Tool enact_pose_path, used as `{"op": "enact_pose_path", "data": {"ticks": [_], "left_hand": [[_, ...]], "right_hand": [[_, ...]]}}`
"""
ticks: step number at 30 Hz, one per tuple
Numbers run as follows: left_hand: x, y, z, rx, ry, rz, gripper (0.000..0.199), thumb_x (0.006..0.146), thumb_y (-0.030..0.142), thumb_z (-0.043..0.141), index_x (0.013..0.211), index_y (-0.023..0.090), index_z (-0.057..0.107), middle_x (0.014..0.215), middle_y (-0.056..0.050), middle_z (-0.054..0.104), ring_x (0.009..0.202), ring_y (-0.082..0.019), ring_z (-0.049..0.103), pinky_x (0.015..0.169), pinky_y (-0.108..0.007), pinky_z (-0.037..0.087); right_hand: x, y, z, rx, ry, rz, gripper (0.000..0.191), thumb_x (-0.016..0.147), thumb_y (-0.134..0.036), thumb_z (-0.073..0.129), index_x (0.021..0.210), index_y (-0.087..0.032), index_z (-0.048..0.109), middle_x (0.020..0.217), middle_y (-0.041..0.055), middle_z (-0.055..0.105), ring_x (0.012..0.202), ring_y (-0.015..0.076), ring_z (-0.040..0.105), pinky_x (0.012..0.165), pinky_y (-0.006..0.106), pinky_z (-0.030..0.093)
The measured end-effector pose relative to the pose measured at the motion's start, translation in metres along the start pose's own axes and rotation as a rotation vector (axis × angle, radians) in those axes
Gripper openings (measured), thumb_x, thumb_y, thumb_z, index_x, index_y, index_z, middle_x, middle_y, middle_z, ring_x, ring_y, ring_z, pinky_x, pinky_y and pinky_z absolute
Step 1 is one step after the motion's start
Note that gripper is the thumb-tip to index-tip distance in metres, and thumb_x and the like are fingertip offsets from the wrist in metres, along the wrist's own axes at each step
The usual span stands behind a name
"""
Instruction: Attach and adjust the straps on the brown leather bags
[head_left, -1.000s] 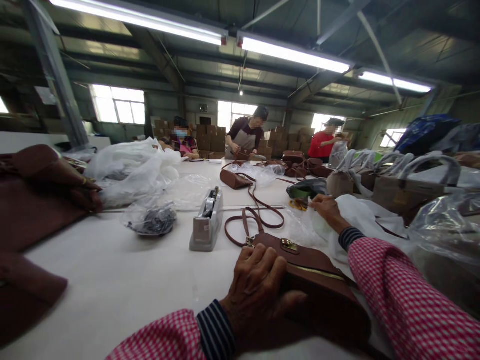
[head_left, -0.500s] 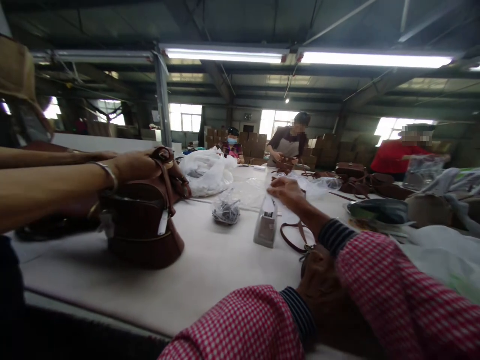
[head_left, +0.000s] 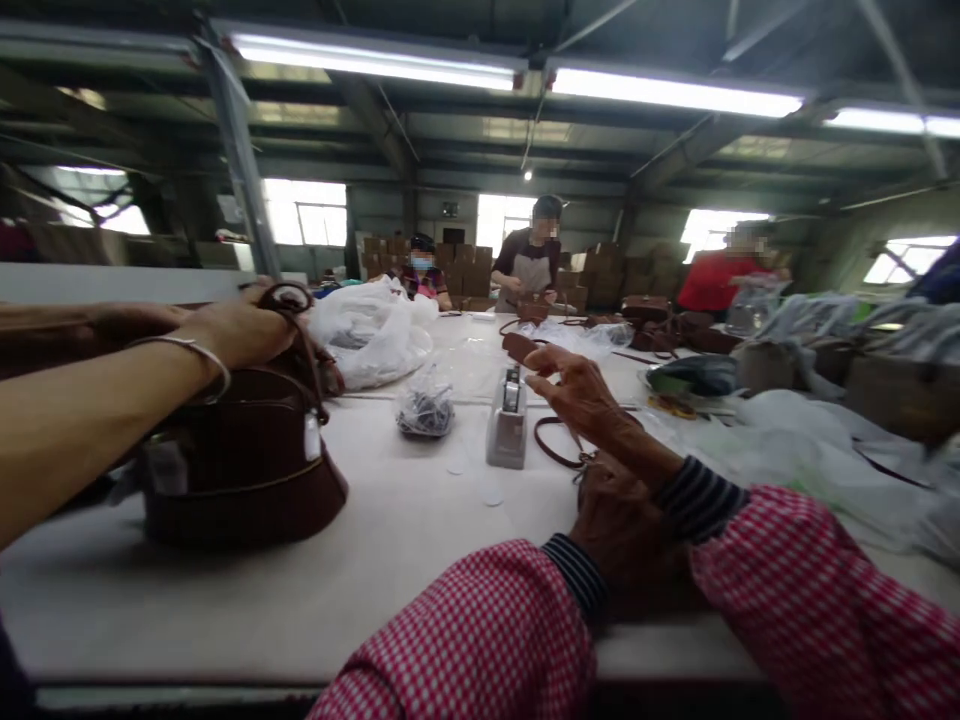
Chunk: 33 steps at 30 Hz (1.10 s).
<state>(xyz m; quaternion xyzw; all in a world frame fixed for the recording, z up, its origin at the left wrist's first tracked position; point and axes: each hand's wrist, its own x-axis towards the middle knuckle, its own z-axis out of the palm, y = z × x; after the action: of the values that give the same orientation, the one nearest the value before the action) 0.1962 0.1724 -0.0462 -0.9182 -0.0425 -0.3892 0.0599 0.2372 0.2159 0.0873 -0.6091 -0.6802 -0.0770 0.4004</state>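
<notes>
My left hand (head_left: 619, 525) is closed on a dark brown leather bag (head_left: 660, 600) close to me, mostly hidden beneath my hand and right forearm. A brown strap (head_left: 551, 445) with a metal clasp loops out past my knuckles. My right hand (head_left: 581, 395) reaches over the left one, thumb and index finger apart, just right of a grey tape dispenser (head_left: 507, 435). Past its fingertips shows a brown rounded piece (head_left: 519, 347); whether they touch cannot be made out. I see no tape between the fingers, though a clear strip could be too faint to see.
At left a co-worker's hands (head_left: 232, 335) grip the top of a brown bucket bag (head_left: 247, 470). A plastic bag of small grey items (head_left: 425, 405), white plastic (head_left: 375, 335) and round white discs (head_left: 491, 495) lie on the white table. Plastic and bags crowd the right; people work opposite.
My right hand has drawn back from above the tape dispenser to its right side, its fingers spreading. My view has turned to the right. White discs now show on the table.
</notes>
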Motion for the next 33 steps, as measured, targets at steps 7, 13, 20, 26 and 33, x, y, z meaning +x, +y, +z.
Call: {"op": "enact_pose_path", "data": {"ticks": [7, 13, 20, 26, 33], "left_hand": [[-0.003, 0.016, -0.033, -0.077, 0.0, -0.003, 0.036, 0.098, 0.054, 0.06, 0.098, 0.019, 0.064, 0.099, -0.006, 0.074, 0.097, -0.028, 0.065, 0.08, -0.044, 0.045], [-0.05, 0.057, -0.061, -0.068, 0.084, 0.061, 0.005, 0.098, 0.021, 0.065, 0.102, 0.018, 0.065, 0.116, -0.007, 0.073, 0.112, -0.027, 0.061, 0.094, -0.044, 0.045], [-0.093, 0.089, -0.082, 0.009, 0.068, 0.103, 0.011, 0.096, 0.01, 0.058, 0.095, 0.018, 0.066, 0.117, -0.009, 0.073, 0.105, -0.03, 0.062, 0.084, -0.045, 0.052], [-0.091, 0.097, -0.104, -0.295, 0.191, -0.379, 0.006, 0.099, 0.025, 0.064, 0.104, 0.023, 0.066, 0.118, -0.007, 0.068, 0.111, -0.026, 0.061, 0.09, -0.041, 0.057], [-0.065, 0.065, -0.113, -0.658, 0.107, -0.734, 0.041, 0.097, 0.045, 0.062, 0.13, 0.021, 0.063, 0.136, -0.013, 0.064, 0.131, -0.032, 0.056, 0.103, -0.049, 0.052]], "right_hand": [[-0.158, 0.095, -0.148, -0.219, 0.145, 0.497, 0.023, 0.081, -0.034, 0.068, 0.098, -0.021, 0.074, 0.109, 0.0092, 0.074, 0.098, 0.0271, 0.068, 0.086, 0.04, 0.05], [-0.27, 0.102, -0.175, -0.053, 0.109, 0.721, 0.046, 0.083, -0.054, 0.065, 0.111, -0.018, 0.071, 0.102, 0.0129, 0.075, 0.078, 0.025, 0.07, 0.058, 0.031, 0.051], [-0.288, 0.058, -0.152, 0.495, -0.01, 0.605, 0.034, 0.079, -0.05, 0.073, 0.084, -0.017, 0.067, 0.064, -0.0013, 0.059, 0.05, 0.0094, 0.045, 0.045, 0.021, 0.034], [-0.326, 0.02, -0.16, 0.819, 0.134, 0.741, 0.035, 0.082, -0.05, 0.075, 0.089, -0.017, 0.067, 0.059, -0.0015, 0.056, 0.048, 0.0088, 0.044, 0.043, 0.019, 0.026], [-0.373, 0.0, -0.156, 0.933, 0.402, 0.969, 0.026, 0.065, -0.029, 0.083, 0.085, -0.024, 0.066, 0.058, -0.006, 0.055, 0.048, 0.0113, 0.051, 0.045, 0.021, 0.042]]}}
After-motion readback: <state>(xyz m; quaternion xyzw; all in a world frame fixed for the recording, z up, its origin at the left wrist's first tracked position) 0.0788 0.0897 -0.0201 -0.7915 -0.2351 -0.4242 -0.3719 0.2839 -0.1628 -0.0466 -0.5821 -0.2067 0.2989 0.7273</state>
